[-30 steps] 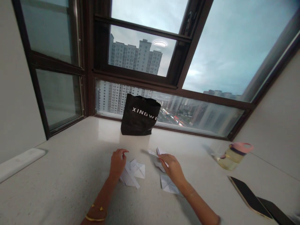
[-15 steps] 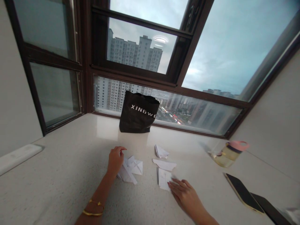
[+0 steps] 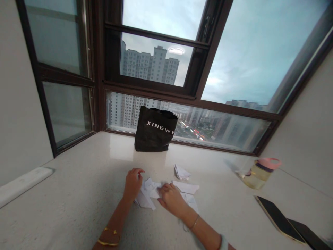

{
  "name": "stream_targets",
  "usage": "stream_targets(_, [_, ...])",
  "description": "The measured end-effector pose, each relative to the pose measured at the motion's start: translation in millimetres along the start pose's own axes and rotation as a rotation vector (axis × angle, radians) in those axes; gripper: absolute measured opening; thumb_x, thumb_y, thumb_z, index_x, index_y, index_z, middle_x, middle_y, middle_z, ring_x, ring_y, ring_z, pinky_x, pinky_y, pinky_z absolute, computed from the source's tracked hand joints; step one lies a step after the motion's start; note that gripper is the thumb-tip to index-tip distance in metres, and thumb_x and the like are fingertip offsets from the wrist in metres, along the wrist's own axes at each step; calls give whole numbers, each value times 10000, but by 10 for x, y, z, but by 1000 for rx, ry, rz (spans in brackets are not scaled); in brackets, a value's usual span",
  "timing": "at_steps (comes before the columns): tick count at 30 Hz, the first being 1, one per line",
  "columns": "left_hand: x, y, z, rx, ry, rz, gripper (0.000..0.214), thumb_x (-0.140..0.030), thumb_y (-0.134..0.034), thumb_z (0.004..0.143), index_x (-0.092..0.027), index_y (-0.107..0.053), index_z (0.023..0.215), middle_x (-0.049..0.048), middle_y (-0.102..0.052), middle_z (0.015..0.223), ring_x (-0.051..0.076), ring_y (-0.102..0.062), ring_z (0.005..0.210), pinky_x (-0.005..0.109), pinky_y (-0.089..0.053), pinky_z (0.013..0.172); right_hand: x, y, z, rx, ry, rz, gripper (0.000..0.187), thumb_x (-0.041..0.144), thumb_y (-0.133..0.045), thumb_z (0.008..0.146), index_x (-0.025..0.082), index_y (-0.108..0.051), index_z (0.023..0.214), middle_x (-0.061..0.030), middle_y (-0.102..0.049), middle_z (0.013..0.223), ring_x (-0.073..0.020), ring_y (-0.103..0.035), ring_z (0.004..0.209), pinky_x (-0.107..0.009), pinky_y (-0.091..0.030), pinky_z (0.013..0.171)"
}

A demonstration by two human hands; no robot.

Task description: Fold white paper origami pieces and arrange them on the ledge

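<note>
Several folded white paper pieces lie on the pale counter (image 3: 78,194). My left hand (image 3: 132,184), fingers curled, rests on the left edge of a crumpled folded paper (image 3: 147,194). My right hand (image 3: 171,199) has come in from the right and its fingers touch the same paper's right side, covering part of it. Another folded paper (image 3: 186,186) lies just right of my right hand, a flat one (image 3: 192,201) sits behind the wrist, and a small folded one (image 3: 181,172) lies farther back.
A black bag (image 3: 155,130) with white letters stands at the window. A lying bottle with a pink lid (image 3: 260,172) is at the right, two phones (image 3: 279,218) at the near right. A white bar (image 3: 23,180) lies at the left edge.
My right hand let go of the papers on the right, drew back toward me, then swung left onto the crumpled paper by my left hand. My left hand has hardly moved.
</note>
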State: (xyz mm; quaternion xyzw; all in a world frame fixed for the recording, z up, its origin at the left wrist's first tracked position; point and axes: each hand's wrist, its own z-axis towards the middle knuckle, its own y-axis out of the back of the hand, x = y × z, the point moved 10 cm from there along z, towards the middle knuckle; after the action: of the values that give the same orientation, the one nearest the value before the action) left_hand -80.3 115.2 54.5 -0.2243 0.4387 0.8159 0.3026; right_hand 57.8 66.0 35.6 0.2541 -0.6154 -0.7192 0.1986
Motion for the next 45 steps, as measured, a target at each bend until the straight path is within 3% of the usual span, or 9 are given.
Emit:
stream_targets(4, [12,-1,-6,9,15,3,260,-48,-422,689,-162,-617,817,42,-626,856,161,-552,830,308,-402,797,-134,122,22,-119,-50,-18,206,155,-427,810,154,-633,810,-70,-656,741,-183,-589,754,-329,-403,759])
stream_targets(9, [8,10,-1,16,32,9,259,-61,-419,697,-171,-620,816,36,-624,851,161,-550,830,305,-400,797,-687,549,-650,-464,-112,39,281,153,-376,846,158,-595,1022,-96,-657,972,-187,-588,906,-344,-445,822])
stream_targets(17, [-22,-94,-16,63,-2,18,259,-53,-426,696,-176,-611,828,34,-626,847,161,-564,802,308,-409,786,-881,66,-1344,-339,-22,-68,338,125,-373,830,194,-578,1090,-78,-640,1051,-185,-591,955,-345,-482,817])
stream_targets(22, [-16,-92,-23,72,12,32,258,-41,-428,698,-170,-610,827,36,-627,851,154,-566,797,303,-409,786,-683,-120,-1307,-169,5,-33,312,139,-402,821,164,-589,1069,-83,-629,1075,-191,-552,1021,-337,-444,841])
stream_targets(31, [-4,-78,-20,64,19,10,251,-39,-435,696,-171,-611,818,32,-629,847,148,-566,791,307,-403,800,-479,332,-649,-163,-62,-45,248,309,-500,820,177,-611,999,-80,-640,1002,-211,-559,904,-349,-386,788])
stream_targets(34, [12,-92,-30,68,30,8,252,-34,-438,693,-176,-607,815,25,-627,845,144,-563,794,302,-404,803,-221,202,-351,-137,-11,-66,308,360,-570,769,163,-593,1004,-85,-631,992,-221,-541,906,-344,-370,780])
stream_targets(39, [-6,-134,-40,93,13,-11,249,-34,-436,688,-174,-602,809,28,-621,841,144,-563,803,293,-412,798,-5,-96,-184,-40,6,-107,127,200,-494,823,169,-611,861,-54,-654,779,-189,-556,785,-327,-366,736])
stream_targets(42, [-67,-111,-38,79,-27,-52,243,-55,-430,695,-182,-600,813,28,-621,841,148,-562,814,297,-418,794,-76,31,-315,-141,-7,-1,205,279,-477,836,195,-588,987,-58,-652,883,-188,-550,847,-333,-364,782])
stream_targets(45, [-181,-126,-50,100,-62,-123,244,-77,-421,698,-190,-595,826,24,-617,849,145,-560,814,290,-426,775,-512,239,-568,-296,-170,113,274,280,-379,871,194,-576,1041,-81,-635,971,-188,-550,877,-327,-380,784])
